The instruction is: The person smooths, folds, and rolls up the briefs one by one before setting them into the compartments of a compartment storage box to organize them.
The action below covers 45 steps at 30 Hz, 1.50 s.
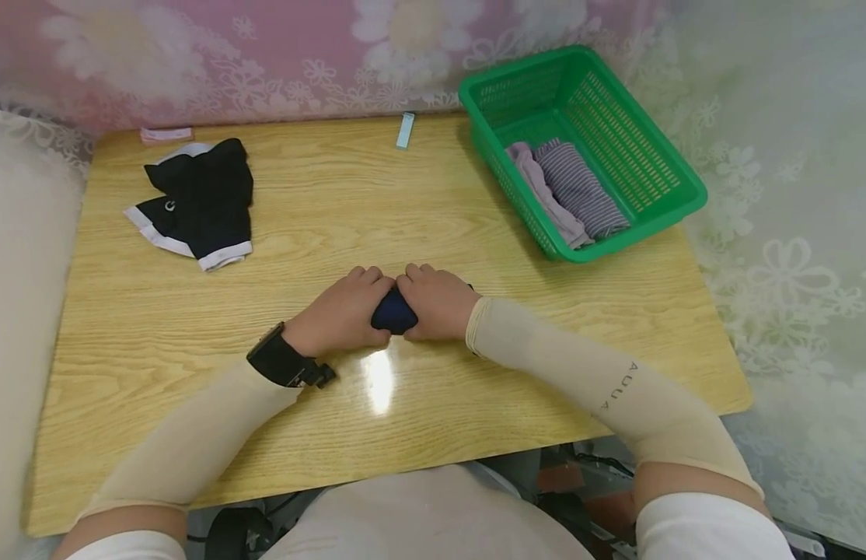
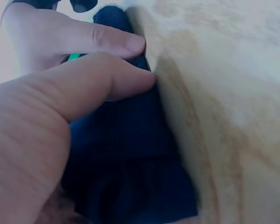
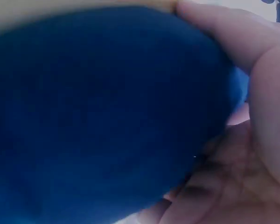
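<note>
A dark blue rolled cloth [image 1: 394, 313] lies low over the middle of the table, mostly covered by the hands in the head view. My left hand [image 1: 345, 309] grips its left part, and my right hand [image 1: 438, 303] grips the right part, close beside the left. The left wrist view has both thumbs lying across the dark blue cloth [image 2: 130, 140], which is long and folded in layers. In the right wrist view the cloth [image 3: 107, 112] fills most of the picture, with the right thumb on one side and curled fingers beneath.
A green basket [image 1: 632, 241] at the back right holds a striped folded cloth [image 1: 580, 187] and a pinkish one [image 1: 541, 190]. Black clothing with white trim [image 1: 209, 194] lies at the back left. A pale blue strip [image 1: 405, 131] and a pink strip [image 1: 165, 134] lie near the back edge.
</note>
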{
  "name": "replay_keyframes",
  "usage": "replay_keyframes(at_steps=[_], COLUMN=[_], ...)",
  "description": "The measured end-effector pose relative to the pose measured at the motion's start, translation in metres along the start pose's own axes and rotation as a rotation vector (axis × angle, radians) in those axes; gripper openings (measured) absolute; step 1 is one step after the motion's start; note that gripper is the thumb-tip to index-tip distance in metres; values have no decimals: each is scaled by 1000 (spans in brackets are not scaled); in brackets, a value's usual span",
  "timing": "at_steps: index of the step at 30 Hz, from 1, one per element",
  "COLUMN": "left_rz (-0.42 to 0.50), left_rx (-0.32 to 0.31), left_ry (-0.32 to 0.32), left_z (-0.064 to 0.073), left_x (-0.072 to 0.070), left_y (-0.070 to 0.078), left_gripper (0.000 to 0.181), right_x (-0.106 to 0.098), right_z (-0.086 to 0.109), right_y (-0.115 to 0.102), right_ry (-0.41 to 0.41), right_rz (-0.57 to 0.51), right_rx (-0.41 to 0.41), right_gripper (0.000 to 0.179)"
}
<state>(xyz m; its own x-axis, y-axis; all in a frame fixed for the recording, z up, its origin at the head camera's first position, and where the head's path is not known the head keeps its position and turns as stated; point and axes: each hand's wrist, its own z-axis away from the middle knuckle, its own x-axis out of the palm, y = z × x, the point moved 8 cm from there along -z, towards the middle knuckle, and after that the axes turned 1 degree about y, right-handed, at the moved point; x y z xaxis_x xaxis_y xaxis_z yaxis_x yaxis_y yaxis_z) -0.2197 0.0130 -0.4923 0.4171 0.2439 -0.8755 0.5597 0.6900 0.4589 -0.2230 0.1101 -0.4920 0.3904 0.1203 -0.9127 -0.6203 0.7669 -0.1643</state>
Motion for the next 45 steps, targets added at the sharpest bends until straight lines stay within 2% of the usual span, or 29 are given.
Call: replay_keyframes(at_steps=[4, 7, 11, 13, 16, 20, 22, 26, 29, 33, 37, 40, 41, 45], left_rz=[60, 95, 135, 159, 201, 230, 240, 261, 280, 330, 418, 455, 460, 445], left_rx=[-12, 15, 59, 72, 87, 110, 121, 145, 156, 156, 137, 115, 109, 89], left_ry=[0, -7, -17, -9, 8, 2, -5, 5, 34, 108, 172, 155, 141, 89], left_z=[0, 0, -1, -1, -1, -2, -4, -8, -8, -6, -3, -3, -2, -2], left_x=[-2, -4, -6, -8, -15, -21, -24, -30, -36, -49, -62, -61, -59, -49], left_y=[2, 7, 14, 15, 16, 20, 23, 28, 29, 22, 12, 6, 5, -2], left_gripper=[62, 55, 45, 42, 41, 39, 38, 38, 50, 75, 85, 85, 85, 82], right_x=[3, 6, 7, 8, 11, 17, 18, 10, -2, -24, -57, -87, -96, -135], right_z=[3, 7, 10, 11, 14, 19, 21, 25, 29, 39, 57, 78, 86, 114], right_y=[4, 6, 8, 10, 14, 20, 23, 29, 34, 49, 72, 96, 105, 147], right_ry=[-38, -69, -70, -70, -109, -191, -214, -243, -247, -215, -170, -126, -112, -16], right_rz=[-67, -100, -160, -233, -421, -661, -734, -792, -781, -775, -787, -796, -792, -852], right_rx=[34, 46, 29, 20, 21, 33, 32, 3, -18, -13, 14, 73, 102, 250], right_gripper=[61, 57, 52, 47, 42, 50, 51, 33, 24, 29, 36, 42, 53, 64])
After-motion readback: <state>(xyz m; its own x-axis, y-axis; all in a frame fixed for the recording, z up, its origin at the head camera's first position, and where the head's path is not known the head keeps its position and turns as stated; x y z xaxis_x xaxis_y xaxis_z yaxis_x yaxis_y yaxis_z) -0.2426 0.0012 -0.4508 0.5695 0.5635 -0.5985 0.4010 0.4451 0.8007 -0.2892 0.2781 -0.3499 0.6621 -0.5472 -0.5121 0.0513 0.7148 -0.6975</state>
